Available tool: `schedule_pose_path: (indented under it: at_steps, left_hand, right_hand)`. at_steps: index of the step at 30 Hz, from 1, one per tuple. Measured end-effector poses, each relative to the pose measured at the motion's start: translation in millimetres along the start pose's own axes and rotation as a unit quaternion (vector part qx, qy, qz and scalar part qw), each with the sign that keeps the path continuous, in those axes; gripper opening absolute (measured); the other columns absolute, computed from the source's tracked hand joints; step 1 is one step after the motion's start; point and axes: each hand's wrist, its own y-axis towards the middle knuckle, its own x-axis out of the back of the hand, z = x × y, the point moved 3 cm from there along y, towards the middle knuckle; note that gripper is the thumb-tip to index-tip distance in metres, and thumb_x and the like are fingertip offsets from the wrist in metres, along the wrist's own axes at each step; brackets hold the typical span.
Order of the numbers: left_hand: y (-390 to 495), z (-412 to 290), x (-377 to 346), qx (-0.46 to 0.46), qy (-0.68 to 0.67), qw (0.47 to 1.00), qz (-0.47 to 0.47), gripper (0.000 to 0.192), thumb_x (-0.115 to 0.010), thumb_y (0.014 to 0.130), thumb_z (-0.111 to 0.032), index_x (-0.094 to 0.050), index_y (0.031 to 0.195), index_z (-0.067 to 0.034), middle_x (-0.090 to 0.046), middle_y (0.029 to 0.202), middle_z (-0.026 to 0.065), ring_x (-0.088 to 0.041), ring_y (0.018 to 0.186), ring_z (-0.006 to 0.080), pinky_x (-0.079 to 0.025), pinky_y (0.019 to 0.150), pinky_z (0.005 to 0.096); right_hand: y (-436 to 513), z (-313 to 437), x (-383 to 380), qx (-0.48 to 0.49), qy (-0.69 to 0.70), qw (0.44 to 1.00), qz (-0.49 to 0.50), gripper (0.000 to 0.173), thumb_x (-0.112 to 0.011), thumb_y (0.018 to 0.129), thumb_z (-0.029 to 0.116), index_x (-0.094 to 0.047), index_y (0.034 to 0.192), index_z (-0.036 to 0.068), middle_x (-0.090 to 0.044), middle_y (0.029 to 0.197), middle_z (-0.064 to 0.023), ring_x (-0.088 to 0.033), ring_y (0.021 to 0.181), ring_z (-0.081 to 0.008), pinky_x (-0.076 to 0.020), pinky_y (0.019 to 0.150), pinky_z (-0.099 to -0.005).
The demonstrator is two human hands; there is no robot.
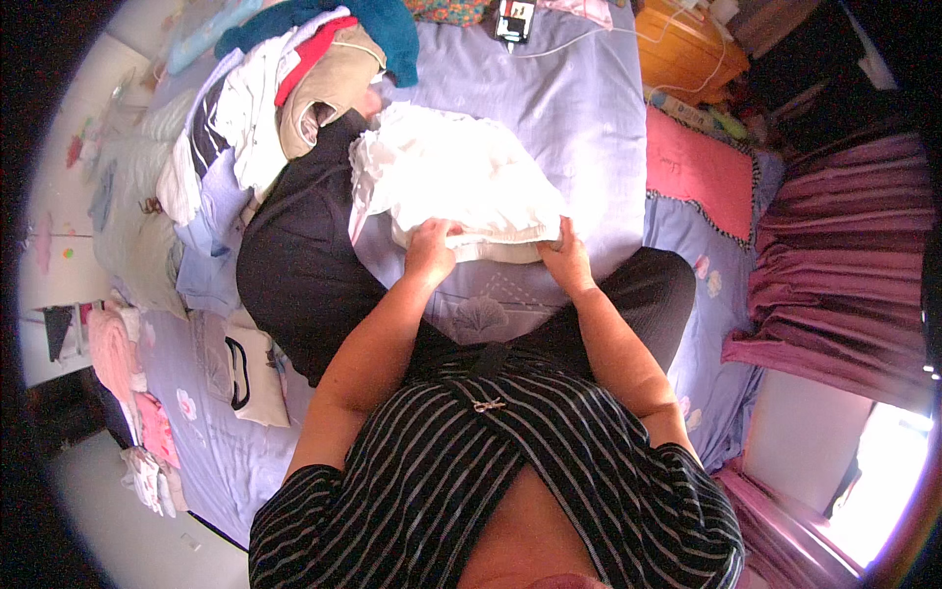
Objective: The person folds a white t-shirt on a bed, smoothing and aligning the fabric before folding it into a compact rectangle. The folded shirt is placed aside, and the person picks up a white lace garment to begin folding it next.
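Observation:
A white garment [456, 169] with a gathered waistband and ruffled edges lies spread on the lavender bedsheet [581, 140] between my crossed legs. My left hand [433, 249] grips the near waistband at its left part, with the thumb over the cloth. At the right end of the same band, my right hand [565, 259] pinches the fabric, its fingers partly hidden by the cloth. The band runs roughly straight between both hands. Bright light washes out much of the garment's surface.
Beyond my left knee rises a heap of clothes [243, 125]. A phone [514, 20] on a charging cable lies at the far side. To the right are a pink pillow [699, 173], a wooden cabinet [684, 48] and purple curtains [839, 272]. Folded clothing [254, 375] rests at left.

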Motion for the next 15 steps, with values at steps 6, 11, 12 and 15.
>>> schedule_pose_path:
  at_steps: [6, 11, 12, 15]
  left_hand:
    - [-1.8, 0.9, -2.0, 0.02, 0.011, 1.0, 0.003, 0.032, -0.058, 0.069, 0.007, -0.065, 0.097, -0.007, -0.063, 0.103, 0.0133, -0.06, 0.104, 0.0322, -0.048, 0.087, 0.0414]
    - [22.8, 7.8, 7.1, 0.032, -0.113, 0.993, -0.003, 0.025, -0.061, 0.072, 0.0, -0.067, 0.095, -0.004, -0.066, 0.096, 0.0123, -0.064, 0.089, 0.0272, -0.052, 0.076, 0.0372]
    - [31.3, 10.0, 10.8, 0.058, -0.139, 0.989, 0.0, 0.023, -0.062, 0.072, -0.002, -0.067, 0.094, -0.004, -0.066, 0.094, 0.0132, -0.064, 0.084, 0.027, -0.052, 0.074, 0.0371]
    - [56.5, 5.4, 34.8, -0.064, -0.135, 0.978, -0.148, 0.025, -0.062, 0.07, -0.002, -0.065, 0.095, -0.001, -0.066, 0.093, 0.0124, -0.064, 0.081, 0.0274, -0.052, 0.072, 0.0377]
  right_hand:
    - [-1.1, 3.6, 2.2, -0.012, 0.004, 1.0, -0.018, 0.064, -0.068, 0.079, 0.015, -0.041, 0.137, 0.006, -0.064, 0.11, -0.0249, -0.061, 0.107, -0.0405, -0.0473, 0.09, -0.0438]
    - [2.5, 11.3, 17.9, -0.024, 0.081, 0.996, -0.001, 0.055, -0.065, 0.079, 0.01, -0.047, 0.13, 0.007, -0.067, 0.105, -0.0216, -0.066, 0.095, -0.0354, -0.0507, 0.083, -0.0418]
    - [3.5, 11.7, 23.1, -0.035, 0.117, 0.992, 0.01, 0.052, -0.064, 0.079, 0.008, -0.049, 0.128, 0.007, -0.068, 0.104, -0.0201, -0.068, 0.091, -0.0319, -0.0519, 0.08, -0.0398]
    - [6.1, 13.2, 37.3, -0.048, 0.156, 0.986, -0.041, 0.045, -0.063, 0.079, 0.003, -0.054, 0.123, 0.007, -0.07, 0.098, -0.0156, -0.067, 0.078, -0.0214, -0.0524, 0.072, -0.0337]
